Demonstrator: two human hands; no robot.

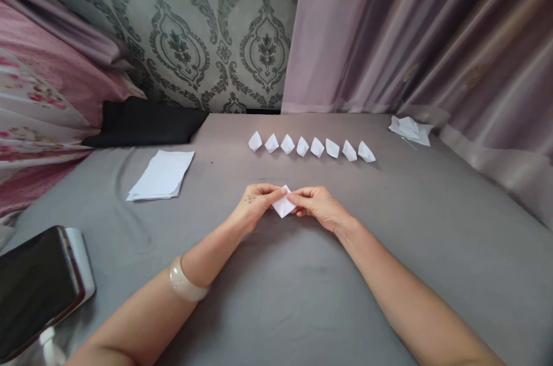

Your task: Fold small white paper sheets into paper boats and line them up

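Note:
A small folded square of white paper [283, 206] is held up between my two hands, one corner pointing down toward me. My left hand [259, 202] pinches its left side, thumb on the front face. On the other side, my right hand [318, 203] grips the right edge in the same way; the fingers behind the paper are mostly hidden. Beyond my hands, several folded white paper pieces [302, 147] stand in a row on the grey cloth surface [285, 297].
To the left lies a stack of white paper sheets [162, 176], with a folded black cloth [147, 121] behind it. A dark-screened device [37, 288] sits at the near left. Loose white papers [410, 129] rest at the far right by the purple curtain [371, 26].

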